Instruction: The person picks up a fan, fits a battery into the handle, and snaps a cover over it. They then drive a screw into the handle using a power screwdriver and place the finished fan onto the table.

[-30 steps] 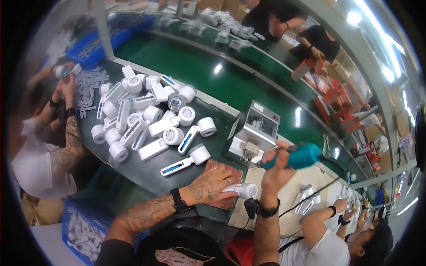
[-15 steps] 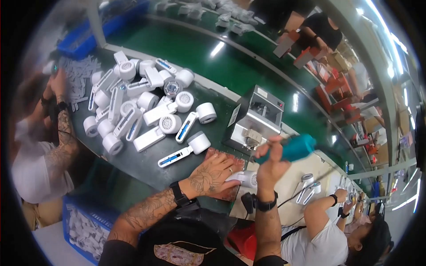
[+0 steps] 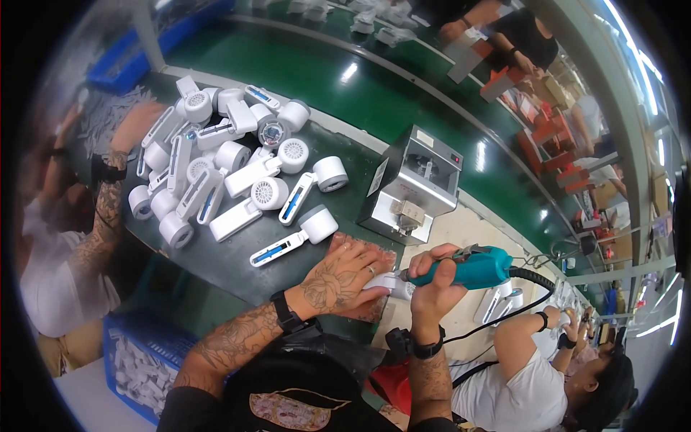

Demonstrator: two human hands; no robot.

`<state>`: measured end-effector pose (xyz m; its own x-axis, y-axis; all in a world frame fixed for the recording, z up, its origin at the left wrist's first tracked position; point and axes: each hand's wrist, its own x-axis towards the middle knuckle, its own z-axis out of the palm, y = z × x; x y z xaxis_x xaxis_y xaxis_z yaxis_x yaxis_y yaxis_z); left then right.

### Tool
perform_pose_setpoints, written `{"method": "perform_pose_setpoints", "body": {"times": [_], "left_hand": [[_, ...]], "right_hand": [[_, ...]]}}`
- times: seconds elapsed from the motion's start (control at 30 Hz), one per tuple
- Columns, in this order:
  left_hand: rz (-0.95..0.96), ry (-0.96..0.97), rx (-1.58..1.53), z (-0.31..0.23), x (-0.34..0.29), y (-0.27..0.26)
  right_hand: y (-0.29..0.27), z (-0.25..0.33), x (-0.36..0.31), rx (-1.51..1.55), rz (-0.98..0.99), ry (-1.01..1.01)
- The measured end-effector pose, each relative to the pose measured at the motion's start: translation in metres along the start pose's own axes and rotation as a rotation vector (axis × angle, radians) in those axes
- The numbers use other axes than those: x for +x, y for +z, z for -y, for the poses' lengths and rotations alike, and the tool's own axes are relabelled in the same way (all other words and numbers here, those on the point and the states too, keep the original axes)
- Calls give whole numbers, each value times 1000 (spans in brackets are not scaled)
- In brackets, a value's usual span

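teal plastic fills my right hand [image 3: 436, 291]: the power screwdriver [image 3: 471, 268], fingers wrapped right around its body, no gap left, held almost level with the tip pointing left. gripping it near the front probably gives finer control of the tip; i cannot tell whether that tip touches anything, since it ends right at the white fan [image 3: 389, 281].

fan: lying on the red mat [image 3: 386, 257], partly under my left hand [image 3: 344, 279], round head poking out to the right. left grip: palm down, fingers half bent, thumb lying along the near side, closed on the fan from above. reason, as i judge it: pressed against the mat, it should not slide or spin. most of the handle is hidden beneath my fingers.

black cord [image 3: 538, 274]: leaves the rear of the screwdriver and loops to the right, apart from the fan, so it should not drag across it.

silver machine [image 3: 414, 209]: just beyond the mat, probably kept there for a short reach.

pile of fans [image 3: 216, 155]: heaped on the dark table [image 3: 209, 261] to the left; one with a blue strip [image 3: 277, 248] lies nearest my left hand, within easy reach.
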<state>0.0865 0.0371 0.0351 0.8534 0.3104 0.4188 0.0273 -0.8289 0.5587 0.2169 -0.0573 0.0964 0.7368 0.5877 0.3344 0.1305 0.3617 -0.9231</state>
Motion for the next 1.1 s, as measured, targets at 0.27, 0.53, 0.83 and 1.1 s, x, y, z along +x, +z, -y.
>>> {"method": "perform_pose_setpoints", "body": {"times": [0.27, 0.53, 0.83, 1.1], "left_hand": [[-15, 3, -31, 1, 2, 0], [7, -1, -14, 0, 6, -2], [-16, 7, 96, -3, 4, -4], [-63, 4, 29, -1, -2, -2]], "right_hand": [[-2, -2, 3, 39, 29, -52], [-8, -15, -3, 216, 35, 65], [3, -11, 7, 44, 3, 145], [33, -9, 59, 21, 8, -106]]}}
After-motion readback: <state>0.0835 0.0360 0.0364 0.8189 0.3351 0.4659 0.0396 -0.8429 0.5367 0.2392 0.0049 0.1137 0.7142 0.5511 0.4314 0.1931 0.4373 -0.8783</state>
